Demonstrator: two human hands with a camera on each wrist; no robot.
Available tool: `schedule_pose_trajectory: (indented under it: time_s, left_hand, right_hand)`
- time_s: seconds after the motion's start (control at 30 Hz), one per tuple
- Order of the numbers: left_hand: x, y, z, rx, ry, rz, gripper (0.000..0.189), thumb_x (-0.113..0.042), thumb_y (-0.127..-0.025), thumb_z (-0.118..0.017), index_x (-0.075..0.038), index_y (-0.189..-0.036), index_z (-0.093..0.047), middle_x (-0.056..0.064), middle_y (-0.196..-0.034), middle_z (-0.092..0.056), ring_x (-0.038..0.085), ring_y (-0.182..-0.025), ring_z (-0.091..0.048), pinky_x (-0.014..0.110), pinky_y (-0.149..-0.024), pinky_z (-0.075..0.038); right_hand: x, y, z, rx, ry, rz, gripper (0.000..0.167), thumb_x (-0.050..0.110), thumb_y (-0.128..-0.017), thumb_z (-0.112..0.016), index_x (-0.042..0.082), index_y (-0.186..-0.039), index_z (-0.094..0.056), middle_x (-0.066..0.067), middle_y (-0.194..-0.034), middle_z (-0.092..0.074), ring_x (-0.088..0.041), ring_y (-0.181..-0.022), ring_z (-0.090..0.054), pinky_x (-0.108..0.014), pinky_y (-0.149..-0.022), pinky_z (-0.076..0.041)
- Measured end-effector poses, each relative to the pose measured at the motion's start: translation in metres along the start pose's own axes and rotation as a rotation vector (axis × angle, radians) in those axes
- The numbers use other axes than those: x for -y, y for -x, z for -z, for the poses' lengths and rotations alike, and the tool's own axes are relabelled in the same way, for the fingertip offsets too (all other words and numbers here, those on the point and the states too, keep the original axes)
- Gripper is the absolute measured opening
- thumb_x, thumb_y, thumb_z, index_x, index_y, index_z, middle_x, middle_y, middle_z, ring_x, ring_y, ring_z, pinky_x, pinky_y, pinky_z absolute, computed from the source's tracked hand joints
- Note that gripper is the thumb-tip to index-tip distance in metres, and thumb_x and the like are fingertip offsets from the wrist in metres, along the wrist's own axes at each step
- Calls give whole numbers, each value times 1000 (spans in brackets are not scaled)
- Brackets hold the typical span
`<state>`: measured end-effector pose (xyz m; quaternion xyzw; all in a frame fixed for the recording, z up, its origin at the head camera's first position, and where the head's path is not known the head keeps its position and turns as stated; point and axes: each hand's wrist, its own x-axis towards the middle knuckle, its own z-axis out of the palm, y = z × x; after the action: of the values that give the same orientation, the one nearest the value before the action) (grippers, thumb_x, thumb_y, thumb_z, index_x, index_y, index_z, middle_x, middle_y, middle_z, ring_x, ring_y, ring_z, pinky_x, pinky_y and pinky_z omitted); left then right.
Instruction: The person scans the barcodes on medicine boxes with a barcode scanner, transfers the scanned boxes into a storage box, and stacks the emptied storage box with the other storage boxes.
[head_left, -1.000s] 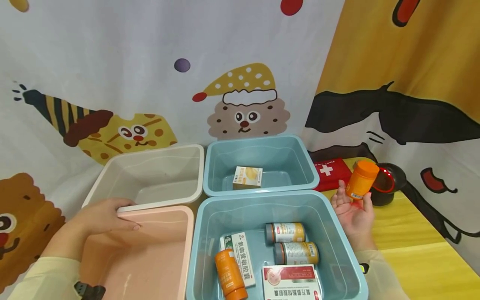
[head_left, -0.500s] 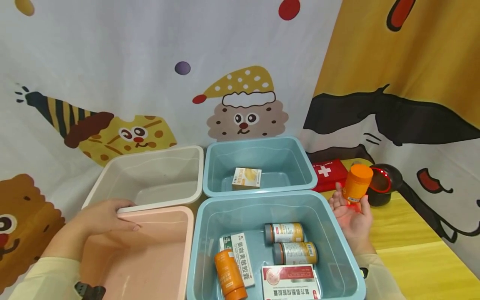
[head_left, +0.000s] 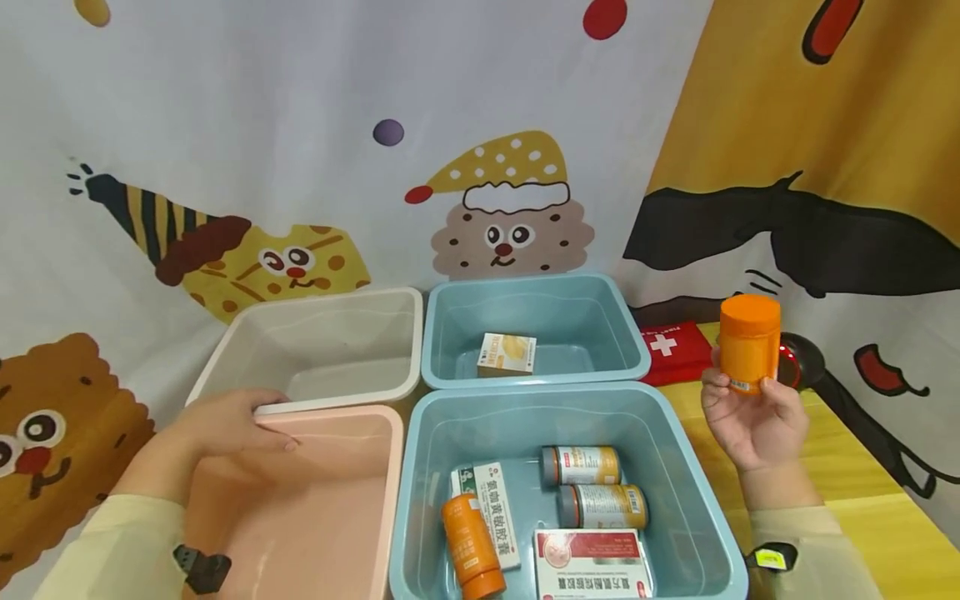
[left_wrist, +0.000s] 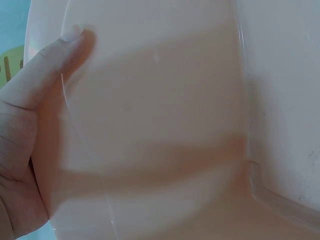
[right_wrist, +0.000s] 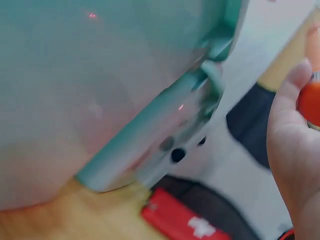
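On the right, my right hand [head_left: 757, 425] holds up an orange pill bottle [head_left: 750, 342] with an orange lid, pinched near its base between thumb and fingers. The bottle stands upright over the yellow tabletop, beside the blue bins. At the right wrist view's edge, only part of that orange bottle [right_wrist: 312, 102] shows. My left hand [head_left: 232, 423] grips the back rim of the pink bin [head_left: 300, 517], where it meets the grey bin [head_left: 345, 348]. In the left wrist view the thumb [left_wrist: 47, 65] lies against the pink inner wall; the other fingers are hidden behind it.
The front blue bin [head_left: 667, 433] contains another orange bottle [head_left: 472, 546], two grey-lidded bottles [head_left: 603, 507] and medicine boxes [head_left: 592, 567]. In the rear blue bin [head_left: 615, 333] sits a small box [head_left: 506, 354]. A red first-aid pouch [head_left: 678, 354] and a black device [head_left: 806, 362] lie behind my right hand.
My right hand has lifted the orange bottle higher and turned it more upright, in front of the black device. The left hand keeps its grip. The head view has shifted slightly.
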<state>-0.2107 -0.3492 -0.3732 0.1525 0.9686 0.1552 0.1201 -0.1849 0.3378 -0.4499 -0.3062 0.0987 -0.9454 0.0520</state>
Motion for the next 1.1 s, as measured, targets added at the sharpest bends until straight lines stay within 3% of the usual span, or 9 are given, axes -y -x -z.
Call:
schedule_pose_trajectory:
  time_s: [0.13, 0.3, 0.43, 0.53, 0.67, 0.77, 0.93, 1.03, 1.1]
  left_hand:
    - [0, 0, 1, -1, 15, -14, 65, -51, -80, -91, -8, -124, -71, -4, -99, -71, 18, -89, -62, 49, -83, -53]
    - [-2, 2, 2, 15, 40, -7, 64, -51, -81, -91, -7, -123, -71, -4, -98, -71, 19, -89, -61, 49, -83, -54]
    - [-2, 3, 2, 6, 49, -2, 63, -50, -81, -91, -8, -122, -72, -5, -96, -71, 19, -88, -61, 49, -82, -54]
    - [-3, 4, 1, -6, 42, -8, 62, -51, -80, -91, -9, -121, -72, -5, -96, -70, 18, -87, -61, 48, -81, -54]
    - [-3, 4, 0, -12, 42, -12, 60, -52, -80, -91, -10, -120, -73, -6, -94, -70, 18, -86, -61, 47, -81, -54]
    - [-3, 4, 0, -17, 39, -12, 60, -52, -80, -91, -11, -119, -73, -7, -94, -70, 17, -86, -61, 47, -81, -54]
    - [-3, 6, 1, -17, 39, 1, 61, -53, -79, -91, -11, -119, -73, -6, -94, -71, 19, -87, -62, 49, -83, -54]
    - [-5, 5, 1, -16, 39, 13, 62, -55, -78, -91, -12, -119, -73, -5, -95, -71, 20, -88, -62, 50, -83, -54]
    - [-5, 4, 0, -20, 36, 14, 62, -56, -78, -91, -13, -119, -74, -6, -96, -71, 20, -89, -62, 51, -84, -54]
  right_hand:
    - [3, -25, -33, 155, 63, -114, 58, 1, -97, -40, 3, -155, -40, -27, -144, -53, -45, -118, -63, -46, -107, -52]
    - [-5, -61, -78, 343, 216, -207, 49, -1, -100, -40, -5, -149, -43, -28, -145, -55, -42, -130, -56, -45, -111, -46]
    - [-19, -82, -108, 373, 469, -233, 45, -6, -105, -50, -6, -149, -44, -25, -145, -57, -36, -130, -57, -39, -109, -49]
    - [-32, -94, -125, 383, 715, -267, 56, -9, -102, -58, -3, -155, -39, -24, -142, -58, -34, -127, -62, -39, -103, -54]
    - [-47, -113, -145, 446, 874, -326, 83, -14, -95, -66, 5, -164, -24, -26, -138, -60, -38, -124, -65, -41, -98, -57]
    - [-60, -128, -159, 404, 981, -341, 94, -19, -89, -71, 11, -165, -24, -25, -135, -62, -38, -121, -66, -40, -94, -59]
    - [-93, -146, -166, 220, 1216, -349, 80, -19, -89, -68, 15, -153, -34, -22, -133, -61, -34, -119, -63, -37, -91, -60]
    - [-118, -156, -161, 167, 1267, -383, 82, -17, -91, -69, 19, -151, -27, -22, -133, -54, -37, -118, -61, -38, -91, -60]
    - [-135, -161, -156, 172, 1285, -410, 87, -16, -91, -71, 21, -151, -21, -22, -134, -50, -38, -118, -60, -40, -92, -60]
